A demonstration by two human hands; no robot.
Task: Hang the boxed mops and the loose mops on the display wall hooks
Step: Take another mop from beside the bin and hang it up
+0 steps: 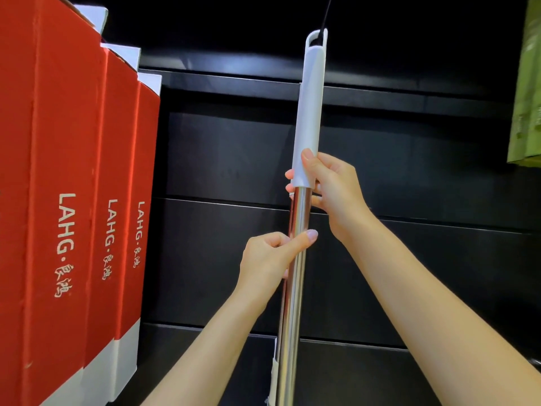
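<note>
While both hands clasp it | left hand (269,256), right hand (333,186) | mop handle (295,259): polished steel tube, matte white cap

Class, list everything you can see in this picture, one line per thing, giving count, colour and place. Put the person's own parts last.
boxes: three, red with white ends and pale lettering, side by side on the left.
mop: one, shiny metal pole with a white grip, upright in the middle; its head is out of view.
loop: one, white, at the top of the mop's grip, with a black hook passing through it.
hook: one, black, thin, above the loop.
wall: one, black, slatted, behind everything.
green pack: one, green, at the right edge, cut off.
left hand: one, grips the metal pole lower down.
right hand: one, grips where the white grip meets the pole.
</note>
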